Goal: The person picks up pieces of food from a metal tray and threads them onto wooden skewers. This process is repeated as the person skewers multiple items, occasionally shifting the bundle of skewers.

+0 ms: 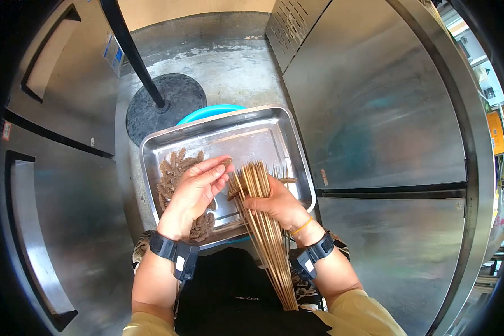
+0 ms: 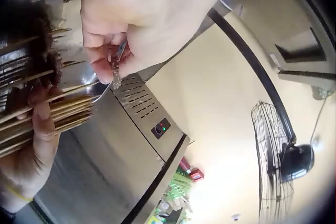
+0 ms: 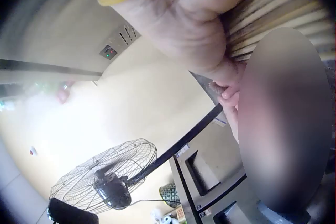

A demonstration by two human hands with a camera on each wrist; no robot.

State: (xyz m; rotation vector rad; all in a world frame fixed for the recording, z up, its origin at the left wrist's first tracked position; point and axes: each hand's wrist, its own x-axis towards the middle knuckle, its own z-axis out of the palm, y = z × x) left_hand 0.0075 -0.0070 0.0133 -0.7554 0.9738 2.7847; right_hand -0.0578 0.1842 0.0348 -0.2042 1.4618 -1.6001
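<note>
My left hand [image 1: 200, 185] pinches a small brown, bumpy-surfaced food piece [image 1: 226, 162] between thumb and fingers, just left of the skewer tips. A thick bundle of bamboo skewers [image 1: 270, 249] is in my right hand [image 1: 283, 206], its thumb across the front. The points face away from me and the other ends run down toward my lap. Beneath is a metal tray [image 1: 252, 140]; a heap of similar brown ridged pieces [image 1: 176, 168] lies in its left side. Beside the right hand, a threaded brown piece [image 1: 288, 180] shows, with more skewers partly hidden under the bundle.
A blue basin [image 1: 213, 112] shows under the tray's far edge. Beyond it stands a fan's round black base [image 1: 173, 101] with its pole; the wire fan head [image 2: 273, 150] is higher up. Steel cabinets [image 1: 386, 112] flank the tray on both sides.
</note>
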